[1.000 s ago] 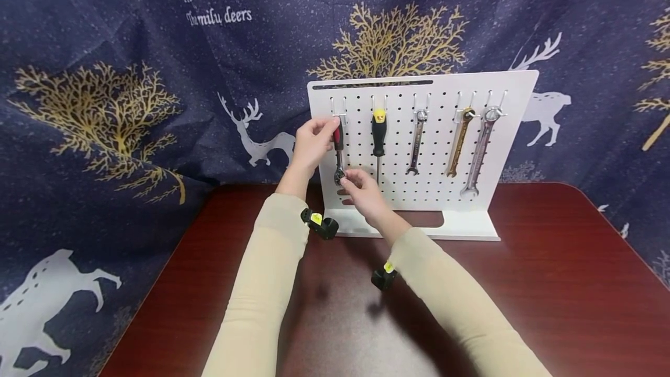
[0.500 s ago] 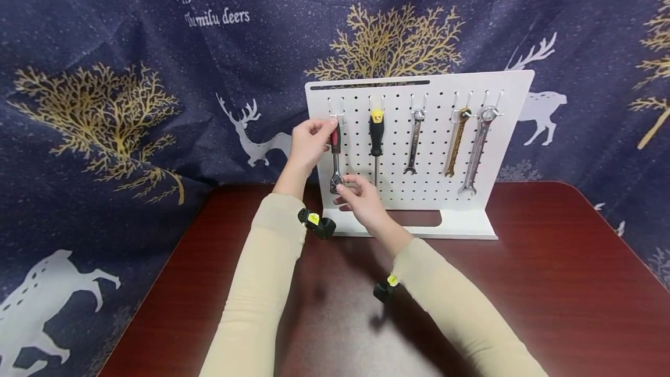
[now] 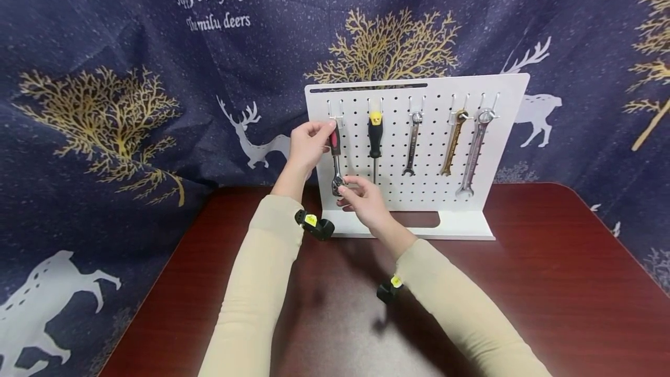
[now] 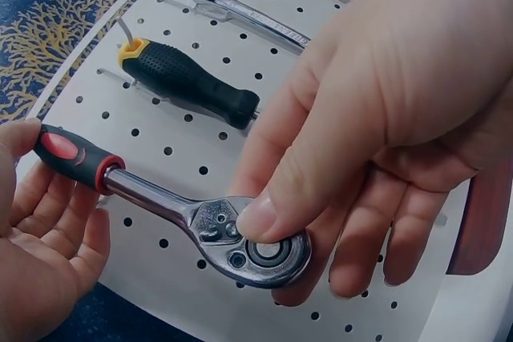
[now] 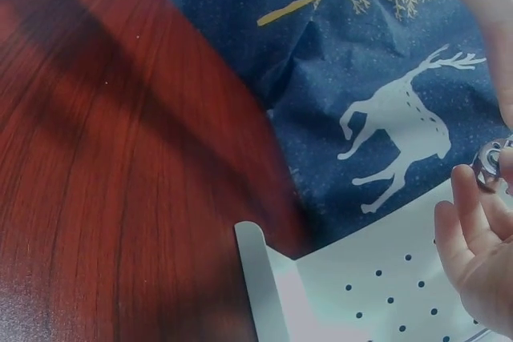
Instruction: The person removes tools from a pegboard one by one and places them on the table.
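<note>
A ratchet wrench [image 3: 337, 164] with a black and red handle and a chrome head hangs vertically between both hands, in front of the pegboard's left side. At its upper end, my left hand [image 3: 307, 145] pinches the handle tip, close below a wire hook [image 3: 336, 116]. My right hand [image 3: 369, 203] grips the round head from below, thumb on its face, as the left wrist view shows up close on the ratchet head [image 4: 252, 242]. In the right wrist view only part of the chrome head [image 5: 485, 167] shows beside the fingers.
The white pegboard [image 3: 429, 191] stands on the red-brown table [image 3: 544, 272]. Hanging on it are a black and yellow screwdriver [image 3: 375, 135], a small wrench [image 3: 412, 147], a gold-coloured wrench [image 3: 453, 144] and a larger wrench [image 3: 474, 156]. A patterned cloth [image 3: 282, 63] hangs behind.
The ratchet's head and my right hand have come slightly lower on the board. My left hand keeps its pinch at the handle tip, and the whole head view has shifted a little.
</note>
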Available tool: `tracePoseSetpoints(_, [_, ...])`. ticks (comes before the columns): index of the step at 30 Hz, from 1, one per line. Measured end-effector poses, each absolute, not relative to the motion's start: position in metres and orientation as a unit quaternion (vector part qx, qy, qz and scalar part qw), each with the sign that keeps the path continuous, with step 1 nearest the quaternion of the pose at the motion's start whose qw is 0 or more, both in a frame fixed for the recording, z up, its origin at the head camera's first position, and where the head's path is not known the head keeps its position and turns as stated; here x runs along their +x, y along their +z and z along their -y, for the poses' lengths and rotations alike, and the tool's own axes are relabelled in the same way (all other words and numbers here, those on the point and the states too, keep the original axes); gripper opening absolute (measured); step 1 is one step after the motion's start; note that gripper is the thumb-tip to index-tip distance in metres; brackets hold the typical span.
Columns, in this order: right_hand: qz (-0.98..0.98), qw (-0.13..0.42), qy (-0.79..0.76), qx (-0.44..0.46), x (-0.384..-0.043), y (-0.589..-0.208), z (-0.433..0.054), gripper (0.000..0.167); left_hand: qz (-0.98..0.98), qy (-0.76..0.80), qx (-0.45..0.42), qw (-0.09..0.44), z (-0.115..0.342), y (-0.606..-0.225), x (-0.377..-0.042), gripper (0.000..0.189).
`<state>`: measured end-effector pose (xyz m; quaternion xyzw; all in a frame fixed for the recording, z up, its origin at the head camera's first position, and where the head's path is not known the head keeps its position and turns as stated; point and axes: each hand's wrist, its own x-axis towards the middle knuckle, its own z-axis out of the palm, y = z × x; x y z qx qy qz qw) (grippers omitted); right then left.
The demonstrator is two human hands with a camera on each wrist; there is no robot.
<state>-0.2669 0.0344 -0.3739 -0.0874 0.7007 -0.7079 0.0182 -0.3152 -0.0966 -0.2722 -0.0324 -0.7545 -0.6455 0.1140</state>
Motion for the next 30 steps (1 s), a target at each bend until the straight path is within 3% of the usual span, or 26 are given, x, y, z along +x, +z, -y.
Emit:
tracePoseSetpoints(17, [-0.709,0.018,-0.693,-0.133,-0.257,-0.371,-0.038,0.029,0.747,-0.653,-0.032,0.118,0.106,-0.274,-0.304,0.027])
tracePoseSetpoints(30, [-0.733,0.015,-0.663,-0.155,-0.248,-0.387,-0.037,0.026,0.749,-0.656,-0.04,0.091,0.112,-0.296,-0.295,0.028])
